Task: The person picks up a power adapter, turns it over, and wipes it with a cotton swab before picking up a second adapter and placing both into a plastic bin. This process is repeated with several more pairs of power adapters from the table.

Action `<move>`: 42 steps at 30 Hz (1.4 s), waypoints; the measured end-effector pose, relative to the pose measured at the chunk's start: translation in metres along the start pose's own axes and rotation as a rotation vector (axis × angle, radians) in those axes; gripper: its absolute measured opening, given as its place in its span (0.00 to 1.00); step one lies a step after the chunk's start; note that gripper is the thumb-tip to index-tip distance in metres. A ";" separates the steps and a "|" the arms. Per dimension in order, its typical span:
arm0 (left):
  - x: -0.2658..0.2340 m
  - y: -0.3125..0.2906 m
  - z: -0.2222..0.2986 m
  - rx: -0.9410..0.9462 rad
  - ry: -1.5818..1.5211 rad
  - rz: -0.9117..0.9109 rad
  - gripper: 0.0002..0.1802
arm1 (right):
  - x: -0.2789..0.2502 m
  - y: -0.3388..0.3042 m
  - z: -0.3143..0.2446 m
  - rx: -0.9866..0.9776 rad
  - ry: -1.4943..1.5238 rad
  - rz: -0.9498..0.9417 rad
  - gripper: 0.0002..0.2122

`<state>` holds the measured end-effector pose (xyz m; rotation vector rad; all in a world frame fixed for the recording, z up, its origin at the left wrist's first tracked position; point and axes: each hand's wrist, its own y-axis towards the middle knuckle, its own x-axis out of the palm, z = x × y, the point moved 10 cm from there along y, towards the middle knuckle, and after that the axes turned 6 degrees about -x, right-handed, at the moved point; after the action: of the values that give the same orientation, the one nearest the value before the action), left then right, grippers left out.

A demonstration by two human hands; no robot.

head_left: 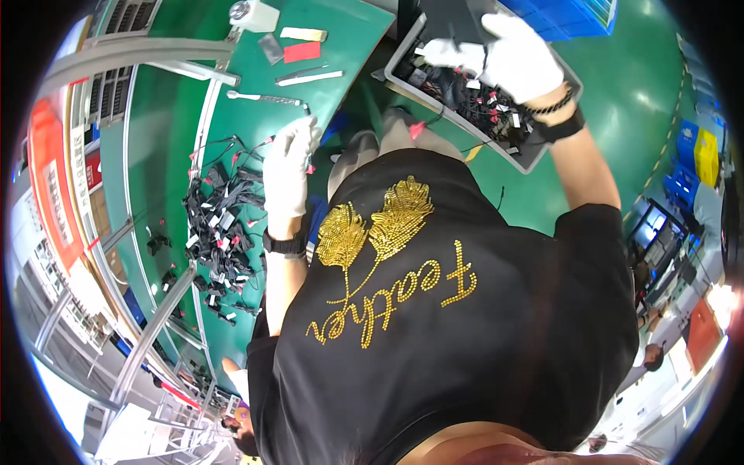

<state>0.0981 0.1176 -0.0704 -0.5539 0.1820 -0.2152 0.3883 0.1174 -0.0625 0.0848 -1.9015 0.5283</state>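
My left hand (287, 167), in a white glove, is raised at the edge of the green bench with its fingers curled closed. A small black piece (306, 110) shows at its fingertips and a bit of red beside its palm; what the fingers grip is mostly hidden. Over a grey bin (535, 159) on the right, my white-gloved right hand (523, 62) has a dark flat piece (453, 22) between its thumb and fingers. Below that hand, the bin holds a tangle of black cables (488, 108) with red and white ends.
A heap of black cables (221, 225) lies on the bench (349, 39) left of my left hand. Farther up are a braided cable piece (267, 98), white strips (310, 77), a red block (302, 52) and a white device (254, 15). A blue crate (566, 19) stands beyond the bin.
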 end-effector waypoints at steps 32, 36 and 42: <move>-0.017 -0.063 -0.096 -0.403 0.267 0.181 0.16 | -0.292 0.085 0.131 -0.139 -2.770 -0.610 0.16; -0.015 -0.052 -0.087 -0.305 0.371 0.133 0.17 | -0.277 0.084 0.135 0.006 -2.809 -0.435 0.13; -0.036 -0.045 -0.087 -0.185 0.370 0.175 0.15 | -0.237 0.070 0.107 -0.111 -2.636 -0.024 0.16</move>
<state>0.0364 0.0455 -0.1152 -0.6746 0.6122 -0.1289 0.3666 0.0925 -0.3303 1.2297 -4.3518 -0.0971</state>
